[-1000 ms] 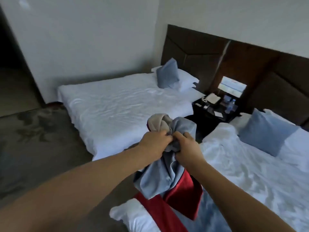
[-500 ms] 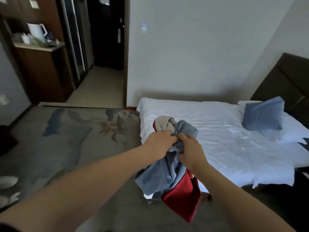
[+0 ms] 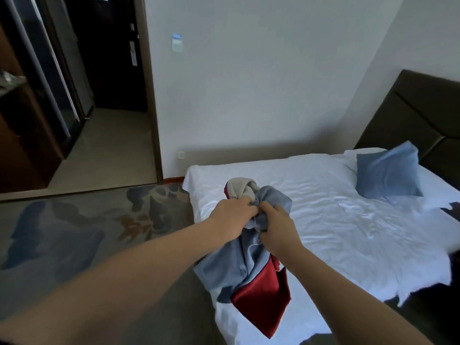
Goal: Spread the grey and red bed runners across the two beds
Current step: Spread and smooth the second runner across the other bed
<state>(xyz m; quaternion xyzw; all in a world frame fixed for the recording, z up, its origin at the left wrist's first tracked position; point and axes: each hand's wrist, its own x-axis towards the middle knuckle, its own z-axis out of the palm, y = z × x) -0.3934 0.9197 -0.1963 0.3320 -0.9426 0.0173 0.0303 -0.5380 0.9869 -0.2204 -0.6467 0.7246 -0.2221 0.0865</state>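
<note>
Left hand (image 3: 231,215) and right hand (image 3: 278,229) both clenched on a bunched grey and red runner (image 3: 249,265), held above a white bed (image 3: 336,220), blue pillow (image 3: 388,170) near dark headboard (image 3: 418,113), patterned carpet (image 3: 74,232), open doorway (image 3: 109,70) at the left

The bunched bed runners (image 3: 249,265) show grey-blue cloth, glossy deep red cloth lower down and a pale beige fold at the top. The bed (image 3: 336,225) has a plain white sheet. The cushion (image 3: 388,170) is plain dusty blue and the headboard (image 3: 410,115) dark brown. The carpet (image 3: 62,232) is dull grey with loose blotches of blue, slate and rust-orange. The wall (image 3: 261,83) is off-white and the hallway floor (image 3: 107,150) beige.
</note>
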